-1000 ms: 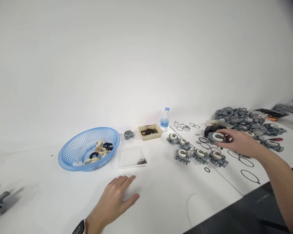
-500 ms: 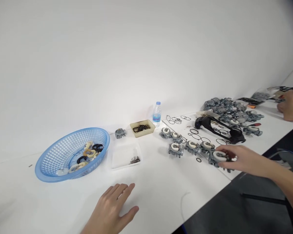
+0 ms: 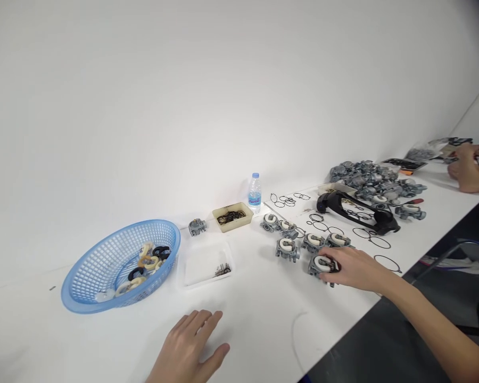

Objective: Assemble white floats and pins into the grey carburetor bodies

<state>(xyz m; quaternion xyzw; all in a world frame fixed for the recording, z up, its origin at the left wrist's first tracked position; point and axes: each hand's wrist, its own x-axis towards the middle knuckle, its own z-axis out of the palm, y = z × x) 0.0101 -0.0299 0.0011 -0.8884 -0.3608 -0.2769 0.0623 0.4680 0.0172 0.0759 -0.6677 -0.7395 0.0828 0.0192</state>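
Note:
My right hand [image 3: 349, 267] is closed around a grey metal part with a white ring-shaped piece on top [image 3: 320, 264], resting on the white table [image 3: 263, 314]. Just behind it stand several similar grey parts [image 3: 287, 248] in a loose row. My left hand [image 3: 191, 346] lies flat on the table near the front edge, fingers spread, holding nothing. A blue plastic basket [image 3: 104, 260] with white and black rings sits to the left.
A clear tray [image 3: 203, 261] with small pins, a beige tray of black rings [image 3: 232, 216], a water bottle [image 3: 255, 193], loose black O-rings [image 3: 367, 234], a black curved object [image 3: 359, 210] and a heap of grey parts [image 3: 373, 181] lie further back. Another person's hands [image 3: 469, 167] work at far right.
My right hand has carried the grey part from the far pile toward me and to the left, down to the table in front of the row. The left hand stayed flat.

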